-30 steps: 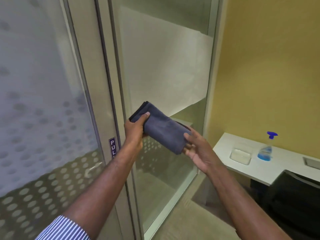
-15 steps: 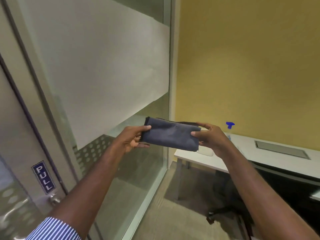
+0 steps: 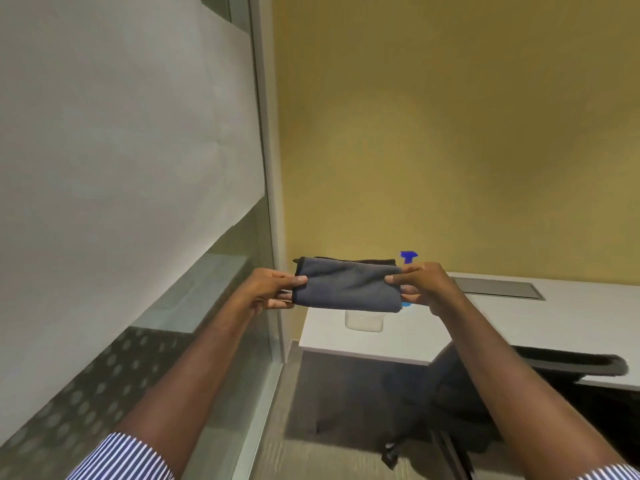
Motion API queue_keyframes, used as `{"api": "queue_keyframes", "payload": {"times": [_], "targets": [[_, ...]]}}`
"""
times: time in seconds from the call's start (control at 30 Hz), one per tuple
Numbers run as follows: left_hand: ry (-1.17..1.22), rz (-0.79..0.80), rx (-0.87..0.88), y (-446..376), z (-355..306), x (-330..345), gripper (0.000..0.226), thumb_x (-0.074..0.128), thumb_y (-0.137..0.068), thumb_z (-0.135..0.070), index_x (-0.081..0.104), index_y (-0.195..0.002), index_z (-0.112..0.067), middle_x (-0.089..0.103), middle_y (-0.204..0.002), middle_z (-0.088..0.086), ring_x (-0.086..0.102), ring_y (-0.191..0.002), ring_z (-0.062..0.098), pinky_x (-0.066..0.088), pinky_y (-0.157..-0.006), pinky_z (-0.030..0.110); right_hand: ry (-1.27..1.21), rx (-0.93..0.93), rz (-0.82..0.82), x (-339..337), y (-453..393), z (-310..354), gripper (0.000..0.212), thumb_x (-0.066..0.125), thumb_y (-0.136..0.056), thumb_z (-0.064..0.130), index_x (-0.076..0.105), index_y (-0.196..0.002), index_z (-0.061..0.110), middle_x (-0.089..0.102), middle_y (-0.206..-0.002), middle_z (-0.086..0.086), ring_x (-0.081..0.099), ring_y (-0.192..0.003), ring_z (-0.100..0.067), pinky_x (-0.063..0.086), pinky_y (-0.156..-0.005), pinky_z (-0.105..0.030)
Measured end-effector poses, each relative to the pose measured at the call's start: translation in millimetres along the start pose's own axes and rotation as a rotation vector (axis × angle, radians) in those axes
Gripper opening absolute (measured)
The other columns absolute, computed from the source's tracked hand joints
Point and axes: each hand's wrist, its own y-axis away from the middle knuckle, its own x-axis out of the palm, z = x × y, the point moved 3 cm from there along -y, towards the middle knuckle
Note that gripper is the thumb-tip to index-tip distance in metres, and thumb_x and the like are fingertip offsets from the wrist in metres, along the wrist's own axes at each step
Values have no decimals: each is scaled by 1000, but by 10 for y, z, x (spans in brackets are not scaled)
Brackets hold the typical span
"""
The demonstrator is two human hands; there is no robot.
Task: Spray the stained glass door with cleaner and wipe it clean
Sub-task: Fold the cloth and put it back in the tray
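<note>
A folded grey cloth (image 3: 346, 287) is held level in front of me, above the white desk's left end. My left hand (image 3: 268, 289) pinches its left edge and my right hand (image 3: 424, 284) pinches its right edge. Behind the right hand stands the spray bottle, showing only its blue nozzle (image 3: 408, 257) and a bit of blue liquid. The glass panel (image 3: 121, 168) with a white sheet behind it and a dotted frosted band fills the left side. The door itself is out of view.
A white desk (image 3: 519, 327) stands along the yellow wall, with a clear plastic container (image 3: 363, 322) under the cloth and a grey cable hatch (image 3: 498, 289). A black office chair (image 3: 540, 386) sits below the desk on the right. Carpet lies beneath.
The view has swung right, away from the door with its PULL sign, towards the desk. Both hands carried the cloth along and now hold it stretched level by its ends.
</note>
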Motion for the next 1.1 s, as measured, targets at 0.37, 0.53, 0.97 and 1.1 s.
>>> {"api": "queue_keyframes", "payload": {"times": [0.37, 0.53, 0.97, 1.1], "targets": [[-114, 103, -51, -1905, 0, 614, 17, 88, -77, -16, 76, -86, -9, 73, -78, 6, 69, -78, 23, 62, -74, 37, 140, -29, -176, -380, -1668, -301, 18, 86, -75, 5, 72, -83, -4, 71, -81, -18, 70, -74, -32, 59, -66, -34], [-164, 46, -52, -2736, -47, 998, 17, 90, -74, -14, 73, -73, -10, 67, -50, -6, 62, -62, 17, 52, -68, 29, 260, -11, -250, -604, -2526, -477, 19, 88, -69, 12, 69, -63, 13, 72, -70, -9, 71, -72, -31, 63, -71, -42], [-457, -109, -139, -4292, 424, 1690, 63, 90, -72, -23, 34, -43, -18, 29, -41, -6, 23, -46, 18, 19, -51, 29, 577, 22, -270, -709, -4101, -907, 13, 80, -77, 24, 71, -75, 14, 69, -73, -3, 60, -68, -22, 36, -52, -23], [-577, -60, -179, -4709, 729, 1771, 65, 86, -79, -24, 29, -46, -18, 32, -46, -3, 28, -47, 21, 24, -54, 30, 623, 82, -271, -631, -4372, -1178, 13, 77, -80, 22, 71, -75, 12, 70, -72, -6, 60, -64, -20, 36, -51, -23]]}}
